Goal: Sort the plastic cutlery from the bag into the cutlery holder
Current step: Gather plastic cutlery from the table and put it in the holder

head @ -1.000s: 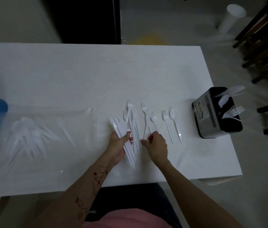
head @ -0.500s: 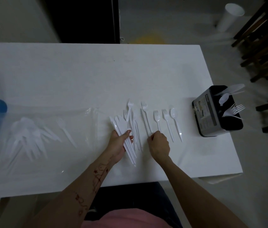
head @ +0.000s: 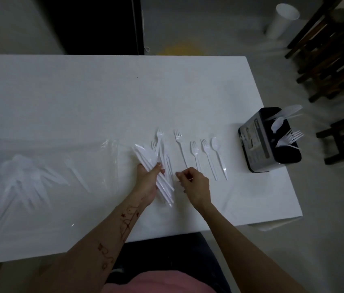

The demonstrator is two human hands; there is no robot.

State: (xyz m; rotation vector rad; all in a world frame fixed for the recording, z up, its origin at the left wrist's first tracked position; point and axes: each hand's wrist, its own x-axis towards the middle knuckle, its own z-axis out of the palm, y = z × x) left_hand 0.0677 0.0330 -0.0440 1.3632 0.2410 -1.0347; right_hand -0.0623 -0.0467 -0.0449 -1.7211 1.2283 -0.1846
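A: Where's the loose cutlery relative to the hands?

B: Three white plastic forks and a spoon lie in a row on the white table, handles toward the person, just beyond and to the right of the right hand. Another fork lies a little left of those, its handle end reaching down near the right hand's fingertips.

A: And the right hand itself?

B: Fingers curled loosely, thumb and forefinger close together near that handle end. I cannot tell whether it pinches anything.

A: The left hand?

B: The left hand is closed around a bundle of plastic knives, blades fanning up and left, handles sticking out below the palm. A couple of forks lie just beside the bundle.

A: The bag?

B: The clear plastic bag lies flat to the left, more cutlery showing faintly inside.

A: The holder?

B: The black cutlery holder stands near the table's right edge, well apart from both hands, with spoons and forks poking out.
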